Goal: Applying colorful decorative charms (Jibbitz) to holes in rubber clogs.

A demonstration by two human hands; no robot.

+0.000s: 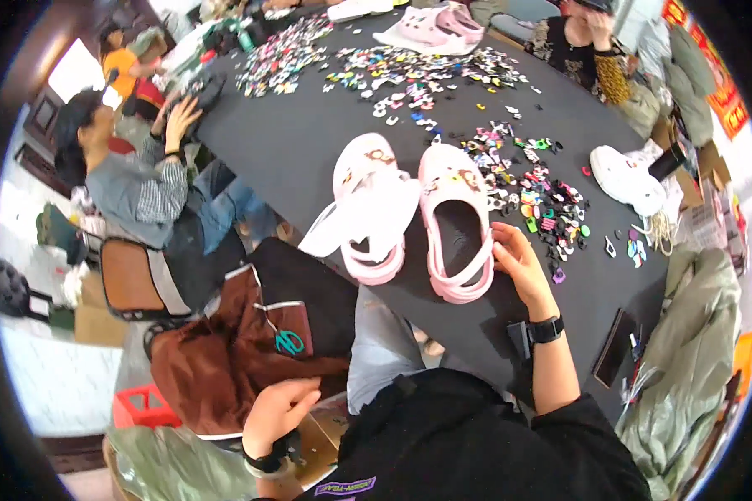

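A pair of pale pink clogs stands at the near edge of the black table. My right hand (522, 263) is at the outer side of the right clog (453, 188), its fingers bent against the rim near the heel strap. Charms decorate the toes of both clogs. Across the left clog (368, 167) lies a white sheet or bag (368, 213), hiding its middle. My left hand (280, 417) is low and off the table, fingers stretched out with nothing in them, beside a brown cloth (217, 359).
Loose colourful charms (543, 200) lie right of the clogs, with larger spreads (418, 71) farther back. A white shoe (627, 179) and a dark phone-like slab (617, 346) are at the right. Teal scissors (289, 341) rest on the brown cloth. Co-workers sit at the left and far right.
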